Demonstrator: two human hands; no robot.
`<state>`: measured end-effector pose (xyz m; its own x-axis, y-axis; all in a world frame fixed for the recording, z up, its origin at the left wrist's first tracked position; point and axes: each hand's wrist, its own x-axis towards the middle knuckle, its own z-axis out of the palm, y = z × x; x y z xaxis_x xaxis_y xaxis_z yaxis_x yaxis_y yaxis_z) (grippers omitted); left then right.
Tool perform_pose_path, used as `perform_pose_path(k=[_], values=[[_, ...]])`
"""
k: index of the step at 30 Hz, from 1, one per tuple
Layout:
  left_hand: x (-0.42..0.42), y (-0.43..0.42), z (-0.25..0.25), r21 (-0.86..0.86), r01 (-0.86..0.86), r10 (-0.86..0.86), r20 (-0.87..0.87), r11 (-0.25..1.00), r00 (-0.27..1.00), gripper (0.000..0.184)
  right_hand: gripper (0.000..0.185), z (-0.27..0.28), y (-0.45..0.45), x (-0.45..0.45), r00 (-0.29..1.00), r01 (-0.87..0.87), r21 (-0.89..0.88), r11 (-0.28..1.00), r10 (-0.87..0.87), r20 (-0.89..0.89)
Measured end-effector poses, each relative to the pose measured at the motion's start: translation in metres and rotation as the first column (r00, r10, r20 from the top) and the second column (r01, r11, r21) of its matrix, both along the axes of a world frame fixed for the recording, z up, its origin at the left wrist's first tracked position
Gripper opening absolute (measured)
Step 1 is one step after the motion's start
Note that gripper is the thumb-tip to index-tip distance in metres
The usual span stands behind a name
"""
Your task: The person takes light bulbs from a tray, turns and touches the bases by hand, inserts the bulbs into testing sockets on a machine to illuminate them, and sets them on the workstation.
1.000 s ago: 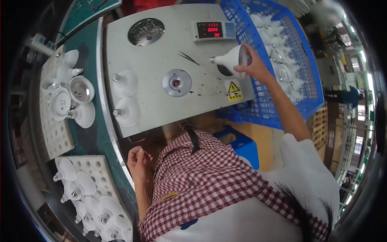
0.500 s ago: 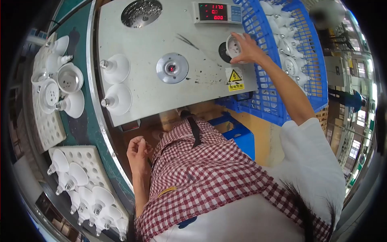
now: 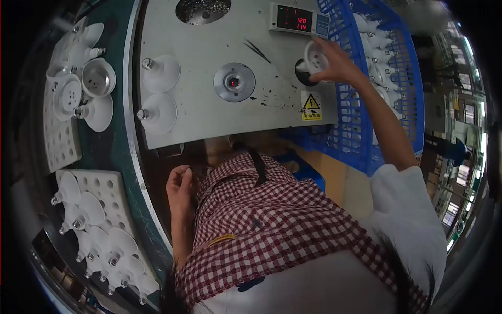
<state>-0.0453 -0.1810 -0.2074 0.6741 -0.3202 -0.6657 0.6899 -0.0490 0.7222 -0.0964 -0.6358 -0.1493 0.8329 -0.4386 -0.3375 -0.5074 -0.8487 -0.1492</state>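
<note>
My right hand (image 3: 339, 63) grips the rim of a white lamp bulb housing (image 3: 316, 56), with my fingers on its far side and the thumb below. The housing is tilted, its open face towards me, over the dark round socket (image 3: 304, 77) at the right of the grey bench top (image 3: 204, 47); whether its base sits in the socket is hidden. Low by the checked apron, my left hand (image 3: 180, 189) has its fingers curled together; anything inside them cannot be made out. Two white bulb housings (image 3: 161, 74) lie at the bench's left side.
A metal ring fixture (image 3: 234, 82) glows red in its centre. Behind the bench stands a meter (image 3: 298, 20) with red digits. A blue crate (image 3: 353, 118) full of bulb housings borders the right. Foam trays (image 3: 112, 183) with more housings line the left.
The meter's digits have changed and the scene looks darker. My right hand still holds the housing at the socket, slightly more tilted. The view has shifted a little.
</note>
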Motion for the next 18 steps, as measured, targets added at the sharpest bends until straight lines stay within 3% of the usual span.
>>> perform_pose_path(k=[2, 5, 14, 18], values=[[0.003, 0.003, -0.004, 0.046, -0.033, 0.032, 0.005, 0.998, 0.999, 0.016, 0.101, 0.007, 0.035, 0.018, 0.952, -0.232, 0.126, 0.965, 0.198, 0.235], [0.001, 0.012, -0.020, -0.024, -0.058, 0.059, 0.013, 0.998, 0.998, 0.016, 0.102, -0.021, 0.082, 0.044, 0.925, -0.313, 0.138, 0.940, 0.268, 0.270], [-0.014, 0.042, -0.028, -0.049, -0.241, 0.237, -0.086, 0.969, 0.968, 0.014, 0.103, -0.037, 0.138, 0.097, 0.893, -0.449, 0.033, 0.893, 0.447, 0.055], [-0.018, 0.051, -0.036, 0.027, -0.233, 0.234, -0.116, 0.972, 0.965, 0.015, 0.107, -0.041, 0.149, 0.106, 0.877, -0.476, 0.004, 0.880, 0.475, -0.070]])
